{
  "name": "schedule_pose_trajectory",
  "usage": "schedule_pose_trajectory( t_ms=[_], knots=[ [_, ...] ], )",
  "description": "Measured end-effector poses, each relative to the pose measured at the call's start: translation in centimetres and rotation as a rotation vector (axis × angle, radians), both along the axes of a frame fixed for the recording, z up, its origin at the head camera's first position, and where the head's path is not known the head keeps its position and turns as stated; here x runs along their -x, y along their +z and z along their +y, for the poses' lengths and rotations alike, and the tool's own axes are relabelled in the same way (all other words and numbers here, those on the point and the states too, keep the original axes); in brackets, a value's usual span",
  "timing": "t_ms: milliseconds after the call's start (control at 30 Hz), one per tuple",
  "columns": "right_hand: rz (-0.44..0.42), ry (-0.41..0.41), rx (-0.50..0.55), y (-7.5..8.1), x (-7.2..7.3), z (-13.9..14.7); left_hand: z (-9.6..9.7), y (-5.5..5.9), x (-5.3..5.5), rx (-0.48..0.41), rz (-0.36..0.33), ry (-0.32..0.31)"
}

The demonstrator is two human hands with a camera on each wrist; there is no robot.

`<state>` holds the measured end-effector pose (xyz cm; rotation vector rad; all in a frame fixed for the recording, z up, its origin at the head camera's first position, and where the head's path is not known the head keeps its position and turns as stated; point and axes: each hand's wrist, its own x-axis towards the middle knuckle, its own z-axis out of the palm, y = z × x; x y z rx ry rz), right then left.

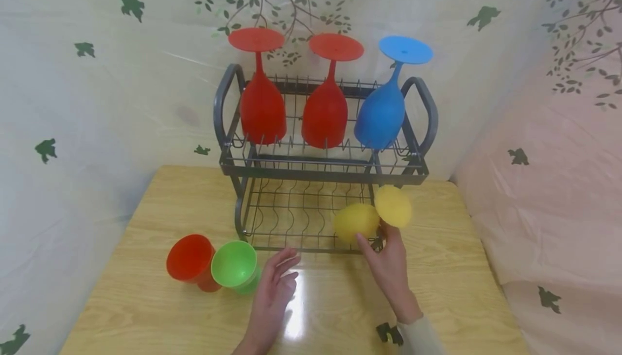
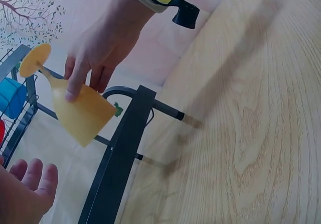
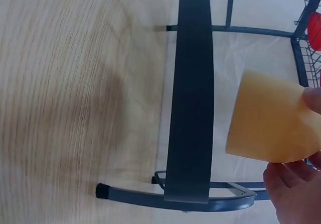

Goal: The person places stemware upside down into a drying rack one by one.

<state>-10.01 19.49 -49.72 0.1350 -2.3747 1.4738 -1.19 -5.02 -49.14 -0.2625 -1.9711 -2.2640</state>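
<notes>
My right hand [image 1: 389, 268] grips a yellow plastic wine glass [image 1: 356, 222] by its bowl, thumb on one side and fingers on the other. The glass is tilted in front of the rack's lower tier at its right end, its round foot pointing up and to the right. In the right wrist view the bowl [image 3: 273, 121] fills much of the right side, partly covered by fingers. My left hand [image 1: 272, 295] hovers before the rack with loosely bent fingers and holds nothing. Nearest to it is an upright green cup [image 1: 235, 264], beside a red cup [image 1: 190, 258]; their lower parts are partly hidden.
A black two-tier dish rack [image 1: 323, 174] stands at the back of the wooden table [image 1: 146, 306]. On its upper tier, two red wine glasses [image 1: 262, 107] and a blue one [image 1: 381, 117] stand upside down. A leaf-patterned cloth [image 1: 97, 101] hangs behind and at the sides.
</notes>
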Motion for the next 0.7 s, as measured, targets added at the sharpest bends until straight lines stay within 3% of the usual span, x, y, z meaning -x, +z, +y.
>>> schedule_pose_trajectory(
  t_ms=[300, 700],
  knots=[
    [-0.002, 0.037, -0.148, -0.3, 1.6, 0.2, -0.3, -0.3, -0.3, -0.022, 0.028, -0.006],
    [-0.074, 0.052, -0.202, -0.8, 2.4, 0.3, -0.7, -0.8, -0.7, -0.021, 0.050, -0.008]
  ],
)
